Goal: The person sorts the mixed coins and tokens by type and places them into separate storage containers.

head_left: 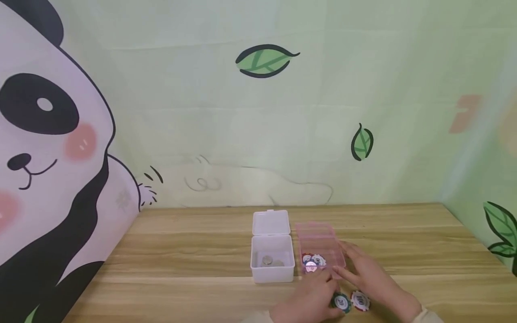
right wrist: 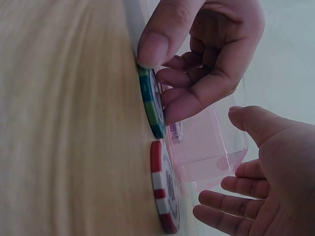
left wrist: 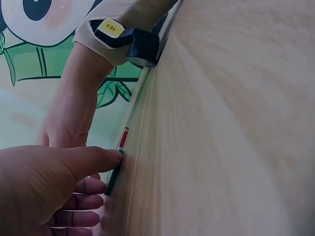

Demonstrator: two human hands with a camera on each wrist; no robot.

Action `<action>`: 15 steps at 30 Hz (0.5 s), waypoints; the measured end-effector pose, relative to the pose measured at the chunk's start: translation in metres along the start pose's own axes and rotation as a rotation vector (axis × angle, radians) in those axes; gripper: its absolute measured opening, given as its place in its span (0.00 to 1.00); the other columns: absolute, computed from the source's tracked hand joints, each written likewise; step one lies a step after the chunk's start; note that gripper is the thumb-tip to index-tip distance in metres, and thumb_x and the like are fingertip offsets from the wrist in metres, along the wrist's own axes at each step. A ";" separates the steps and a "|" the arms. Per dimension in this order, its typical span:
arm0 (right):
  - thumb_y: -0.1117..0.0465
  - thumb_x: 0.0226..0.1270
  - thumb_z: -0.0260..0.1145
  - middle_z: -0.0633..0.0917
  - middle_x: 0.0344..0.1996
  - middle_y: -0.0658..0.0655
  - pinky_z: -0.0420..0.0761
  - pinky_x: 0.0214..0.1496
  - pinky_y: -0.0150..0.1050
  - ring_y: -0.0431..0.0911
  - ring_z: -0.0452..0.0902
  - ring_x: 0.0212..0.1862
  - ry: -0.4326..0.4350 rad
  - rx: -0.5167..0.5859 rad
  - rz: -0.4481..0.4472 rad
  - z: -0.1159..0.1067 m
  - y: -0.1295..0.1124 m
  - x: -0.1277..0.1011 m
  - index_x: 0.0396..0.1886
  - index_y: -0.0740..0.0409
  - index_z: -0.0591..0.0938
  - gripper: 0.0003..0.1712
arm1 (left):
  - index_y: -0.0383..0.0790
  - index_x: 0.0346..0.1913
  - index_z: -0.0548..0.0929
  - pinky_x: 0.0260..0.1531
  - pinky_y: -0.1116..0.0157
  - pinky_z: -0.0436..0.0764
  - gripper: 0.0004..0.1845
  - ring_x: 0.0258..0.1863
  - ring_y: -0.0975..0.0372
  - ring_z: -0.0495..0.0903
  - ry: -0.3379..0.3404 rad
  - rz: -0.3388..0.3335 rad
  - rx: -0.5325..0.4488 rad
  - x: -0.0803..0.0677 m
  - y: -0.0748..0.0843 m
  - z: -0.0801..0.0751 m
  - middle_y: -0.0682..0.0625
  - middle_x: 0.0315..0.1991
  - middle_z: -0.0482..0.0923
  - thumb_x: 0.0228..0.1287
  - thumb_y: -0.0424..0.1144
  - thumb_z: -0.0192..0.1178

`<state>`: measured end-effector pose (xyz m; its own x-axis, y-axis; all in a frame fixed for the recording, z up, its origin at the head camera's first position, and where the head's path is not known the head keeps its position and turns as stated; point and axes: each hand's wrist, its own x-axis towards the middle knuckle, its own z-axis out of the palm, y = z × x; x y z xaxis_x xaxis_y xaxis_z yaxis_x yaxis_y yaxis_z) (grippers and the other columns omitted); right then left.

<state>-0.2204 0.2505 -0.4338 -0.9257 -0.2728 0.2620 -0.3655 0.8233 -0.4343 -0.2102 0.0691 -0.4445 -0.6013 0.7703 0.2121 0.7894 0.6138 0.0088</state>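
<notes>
Pinching a green chip (head_left: 341, 302) at its edge, left hand (head_left: 311, 298) fingers (right wrist: 157, 42) curled on it flat on the tabletop (head_left: 181, 251), red chip (head_left: 360, 300) just beside, right hand (head_left: 369, 273) open, relaxed fingers (right wrist: 221, 209) near the pink box (head_left: 321, 251), white box (head_left: 272, 262) further left.

Beige sleeves (left wrist: 106, 46), black wrist strap (left wrist: 140, 45) (yellow label).
</notes>
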 end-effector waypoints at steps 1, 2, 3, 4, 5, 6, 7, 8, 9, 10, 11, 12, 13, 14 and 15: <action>0.48 0.66 0.64 0.73 0.63 0.69 0.74 0.60 0.62 0.65 0.72 0.61 0.002 0.000 -0.004 0.000 0.000 0.000 0.69 0.66 0.65 0.39 | 0.54 0.35 0.81 0.42 0.76 0.72 0.15 0.42 0.73 0.72 0.002 0.000 -0.001 0.000 0.000 0.000 0.62 0.39 0.74 0.54 0.60 0.66; 0.48 0.66 0.64 0.74 0.63 0.69 0.74 0.60 0.62 0.65 0.73 0.61 0.005 -0.001 -0.005 -0.001 0.000 0.001 0.69 0.65 0.65 0.39 | 0.54 0.35 0.81 0.43 0.76 0.72 0.15 0.42 0.72 0.72 0.005 0.001 -0.003 0.000 0.000 0.000 0.62 0.40 0.74 0.54 0.60 0.66; 0.49 0.66 0.64 0.74 0.63 0.69 0.74 0.60 0.62 0.65 0.73 0.60 0.007 -0.001 -0.008 -0.001 -0.001 0.001 0.69 0.65 0.65 0.39 | 0.54 0.34 0.80 0.44 0.76 0.72 0.15 0.43 0.72 0.71 0.006 0.002 -0.008 -0.001 0.001 0.000 0.62 0.40 0.74 0.54 0.60 0.66; 0.49 0.65 0.64 0.74 0.62 0.69 0.74 0.60 0.62 0.65 0.73 0.60 0.010 -0.002 -0.012 -0.001 -0.001 0.001 0.69 0.66 0.65 0.39 | 0.54 0.34 0.80 0.44 0.75 0.72 0.15 0.43 0.72 0.71 0.006 0.002 -0.010 -0.001 0.001 0.000 0.62 0.40 0.74 0.55 0.60 0.66; 0.49 0.65 0.64 0.74 0.62 0.69 0.74 0.60 0.62 0.65 0.74 0.60 0.013 -0.001 -0.017 0.000 0.000 0.001 0.69 0.66 0.65 0.39 | 0.53 0.34 0.80 0.45 0.75 0.72 0.15 0.43 0.72 0.71 0.002 -0.001 -0.022 -0.001 0.001 0.000 0.62 0.40 0.74 0.55 0.59 0.66; 0.49 0.65 0.65 0.74 0.62 0.69 0.74 0.60 0.61 0.64 0.74 0.60 0.015 0.000 -0.017 0.000 0.000 0.001 0.69 0.65 0.65 0.39 | 0.53 0.33 0.80 0.45 0.76 0.72 0.15 0.43 0.72 0.71 0.001 -0.006 -0.029 0.000 0.002 0.000 0.62 0.40 0.74 0.54 0.59 0.66; 0.49 0.65 0.65 0.74 0.62 0.69 0.75 0.60 0.61 0.64 0.74 0.60 0.019 0.001 -0.023 0.000 0.001 0.001 0.69 0.65 0.65 0.39 | 0.53 0.33 0.79 0.45 0.76 0.72 0.15 0.43 0.73 0.71 -0.001 -0.008 -0.033 0.000 0.002 0.000 0.62 0.39 0.73 0.54 0.59 0.66; 0.49 0.65 0.65 0.75 0.62 0.68 0.75 0.60 0.61 0.64 0.74 0.60 0.020 0.001 -0.026 0.001 0.001 0.001 0.69 0.65 0.66 0.39 | 0.53 0.33 0.79 0.45 0.76 0.72 0.15 0.43 0.73 0.71 -0.008 -0.013 -0.044 0.000 0.002 0.000 0.62 0.39 0.73 0.54 0.58 0.67; 0.49 0.65 0.65 0.75 0.62 0.68 0.75 0.60 0.61 0.64 0.74 0.60 0.022 0.000 -0.030 0.001 0.001 0.001 0.69 0.65 0.66 0.39 | 0.53 0.32 0.79 0.45 0.76 0.72 0.15 0.42 0.73 0.70 -0.013 -0.017 -0.052 0.001 0.003 0.000 0.62 0.38 0.72 0.53 0.58 0.67; 0.49 0.65 0.65 0.75 0.62 0.68 0.75 0.59 0.61 0.63 0.74 0.60 0.026 0.000 -0.034 0.001 0.002 0.001 0.68 0.65 0.66 0.39 | 0.53 0.32 0.79 0.44 0.77 0.71 0.15 0.42 0.73 0.70 -0.019 -0.022 -0.056 0.001 0.003 0.000 0.62 0.37 0.72 0.52 0.58 0.67; 0.49 0.65 0.65 0.75 0.61 0.68 0.75 0.59 0.60 0.63 0.74 0.59 0.030 -0.001 -0.038 0.001 0.002 0.001 0.68 0.65 0.66 0.39 | 0.52 0.32 0.78 0.44 0.77 0.71 0.15 0.41 0.73 0.70 -0.024 -0.026 -0.059 0.002 0.004 0.000 0.62 0.36 0.71 0.51 0.58 0.68; 0.49 0.65 0.65 0.76 0.61 0.67 0.75 0.59 0.60 0.63 0.75 0.59 0.032 -0.004 -0.040 0.001 0.002 0.001 0.68 0.65 0.67 0.38 | 0.52 0.32 0.78 0.43 0.77 0.71 0.16 0.40 0.73 0.70 -0.028 -0.030 -0.059 0.003 0.004 0.001 0.62 0.35 0.71 0.51 0.58 0.68; 0.49 0.65 0.65 0.76 0.61 0.67 0.75 0.59 0.60 0.63 0.75 0.59 0.033 -0.007 -0.040 0.001 0.002 0.001 0.68 0.65 0.67 0.38 | 0.52 0.32 0.78 0.44 0.77 0.71 0.16 0.40 0.73 0.70 -0.036 -0.033 -0.062 0.003 0.004 0.001 0.62 0.35 0.71 0.50 0.58 0.68; 0.49 0.65 0.65 0.76 0.61 0.67 0.75 0.59 0.60 0.63 0.74 0.60 0.032 -0.006 -0.037 0.002 0.002 0.001 0.68 0.65 0.67 0.38 | 0.52 0.32 0.78 0.44 0.77 0.71 0.16 0.41 0.73 0.70 -0.042 -0.036 -0.067 0.003 0.004 0.001 0.62 0.35 0.71 0.50 0.58 0.68; 0.49 0.65 0.65 0.76 0.61 0.68 0.75 0.59 0.60 0.63 0.74 0.60 0.031 -0.006 -0.034 0.002 0.002 0.001 0.68 0.66 0.67 0.39 | 0.52 0.31 0.78 0.44 0.77 0.71 0.16 0.41 0.73 0.70 -0.042 -0.035 -0.063 0.003 0.004 0.002 0.62 0.35 0.71 0.50 0.58 0.68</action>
<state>-0.2222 0.2508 -0.4362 -0.9092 -0.2857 0.3029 -0.3963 0.8169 -0.4191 -0.2088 0.0744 -0.4453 -0.6325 0.7559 0.1692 0.7731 0.6295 0.0776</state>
